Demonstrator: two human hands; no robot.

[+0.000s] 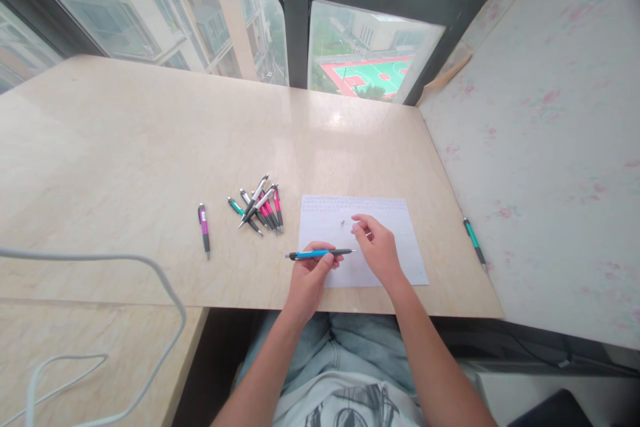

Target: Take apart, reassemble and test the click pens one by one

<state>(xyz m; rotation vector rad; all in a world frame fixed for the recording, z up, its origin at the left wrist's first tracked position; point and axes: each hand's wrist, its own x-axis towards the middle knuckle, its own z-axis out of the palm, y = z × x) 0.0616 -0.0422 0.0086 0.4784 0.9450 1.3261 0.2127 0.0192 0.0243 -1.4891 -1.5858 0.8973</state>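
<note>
My left hand (311, 280) is closed around a blue pen (315, 254) with a dark grip, held level above the paper, its tip pointing right. Just right of that tip is my right hand (377, 247), its thumb and forefinger apart over the sheet and the other fingers curled. I make out nothing between them. Beneath both hands lies a white sheet of paper (410, 257) with faint lines of writing along its top. A tiny dark speck or mark (343, 222), too small to name, shows on the sheet left of my right fingertips.
Left of the paper is a pile of pens (260, 207) in white, pink and green. Farther left lies a purple pen (204, 230). A green pen (474, 242) rests at the right by the wall. A grey cable (165, 287) loops at the lower left.
</note>
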